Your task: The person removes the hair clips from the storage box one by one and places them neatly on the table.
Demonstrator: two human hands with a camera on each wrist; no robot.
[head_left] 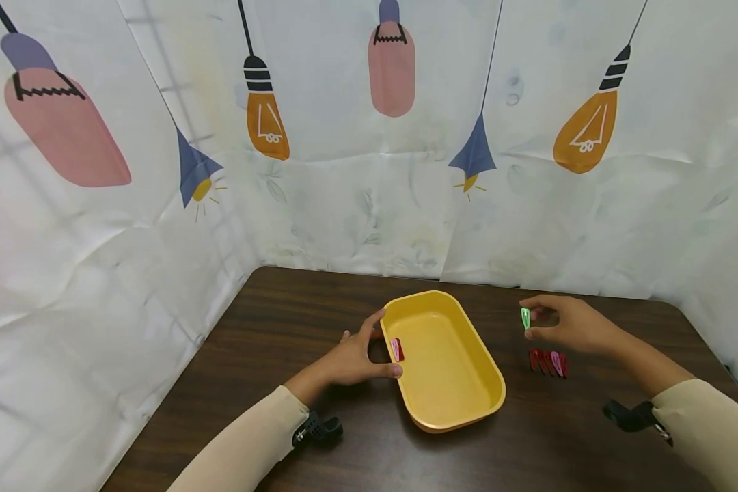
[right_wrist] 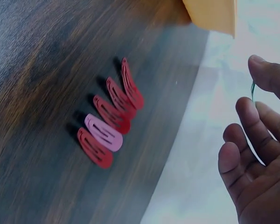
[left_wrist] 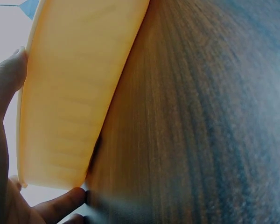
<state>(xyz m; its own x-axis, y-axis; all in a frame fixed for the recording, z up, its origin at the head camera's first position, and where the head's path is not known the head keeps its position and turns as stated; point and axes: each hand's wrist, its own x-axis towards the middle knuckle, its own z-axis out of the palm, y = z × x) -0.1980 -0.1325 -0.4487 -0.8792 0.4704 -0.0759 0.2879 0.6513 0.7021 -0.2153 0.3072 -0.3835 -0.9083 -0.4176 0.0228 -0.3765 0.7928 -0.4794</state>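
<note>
A yellow plastic tray (head_left: 449,362) stands on the table, a pink snap hair clip (head_left: 395,349) and a red one (head_left: 401,351) lying inside by its left wall. My left hand (head_left: 352,357) grips that left side, thumb on the rim, with fingers spread toward the far corner; the left wrist view shows the tray's outer wall (left_wrist: 74,93). Right of the tray, my right hand (head_left: 575,324) pinches a green snap hair clip (head_left: 525,318) between thumb and fingertips above the table. Edge-on, that clip is a thin sliver in the right wrist view.
Below my right hand lies a row of several red hair clips (right_wrist: 94,149) with one pink clip (right_wrist: 104,133) among them. The dark wooden table (head_left: 270,307) meets a white printed cloth (head_left: 344,205) at its back and left edges.
</note>
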